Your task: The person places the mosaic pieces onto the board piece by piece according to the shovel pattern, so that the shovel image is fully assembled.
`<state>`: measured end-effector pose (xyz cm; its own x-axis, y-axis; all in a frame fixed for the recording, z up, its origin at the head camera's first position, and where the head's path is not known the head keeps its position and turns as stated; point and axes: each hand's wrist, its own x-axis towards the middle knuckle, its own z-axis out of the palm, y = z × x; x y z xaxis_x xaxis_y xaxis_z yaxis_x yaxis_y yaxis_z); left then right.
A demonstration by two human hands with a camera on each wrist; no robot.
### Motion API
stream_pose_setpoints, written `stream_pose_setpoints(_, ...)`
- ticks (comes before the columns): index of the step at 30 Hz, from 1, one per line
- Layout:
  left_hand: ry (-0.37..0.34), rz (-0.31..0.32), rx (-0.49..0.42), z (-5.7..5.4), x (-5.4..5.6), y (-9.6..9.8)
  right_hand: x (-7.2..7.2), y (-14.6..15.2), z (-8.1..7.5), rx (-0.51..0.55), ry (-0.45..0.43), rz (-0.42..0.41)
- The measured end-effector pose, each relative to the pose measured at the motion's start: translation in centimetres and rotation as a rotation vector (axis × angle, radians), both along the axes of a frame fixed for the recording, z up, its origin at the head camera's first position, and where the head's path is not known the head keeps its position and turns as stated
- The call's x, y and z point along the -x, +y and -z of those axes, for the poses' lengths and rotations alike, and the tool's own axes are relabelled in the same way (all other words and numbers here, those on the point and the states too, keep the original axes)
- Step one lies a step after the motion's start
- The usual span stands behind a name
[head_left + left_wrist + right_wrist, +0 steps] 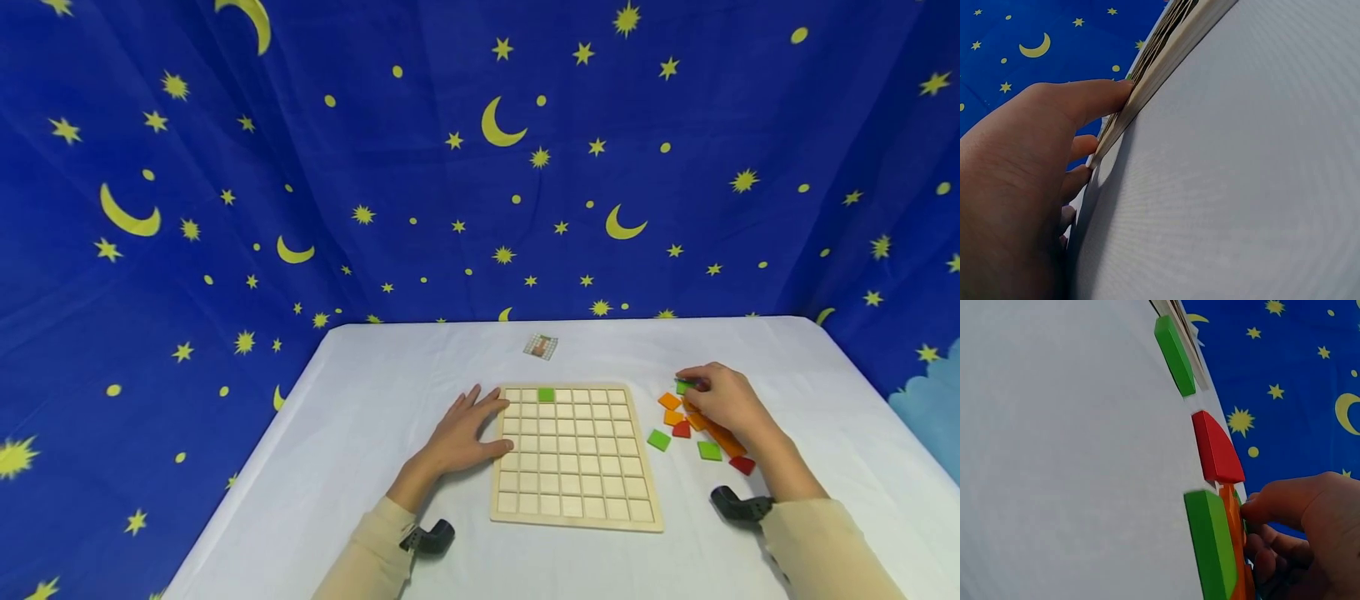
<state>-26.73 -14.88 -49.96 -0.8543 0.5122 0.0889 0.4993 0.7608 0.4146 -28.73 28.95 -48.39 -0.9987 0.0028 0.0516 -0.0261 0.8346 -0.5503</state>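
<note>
A square wooden grid board (577, 527) lies on the white table, with one green tile (546, 395) in its top row. My left hand (459, 437) rests along the board's left edge, fingers and thumb spread; in the left wrist view the thumb (1100, 100) touches the rim. To the right of the board, my right hand (727, 400) pinches a green square tile (683, 387) between thumb and fingers, over a loose group of pieces. Orange tiles (670, 402) and a red rounded piece (681, 429) lie beside it. The hand partly hides some pieces.
Nearer the body are a green tile (709, 451), another green tile (659, 440) and a red piece (742, 465). A small printed card (541, 347) lies beyond the board. A blue curtain (420, 167) with stars and moons surrounds the table.
</note>
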Motion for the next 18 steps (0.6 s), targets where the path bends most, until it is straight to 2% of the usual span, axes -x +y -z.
stream_pose_setpoints(18,-0.007,-0.010,0.005,0.0,-0.1,0.0,-0.3,1.6,-0.4,-0.028,-0.051,-0.102)
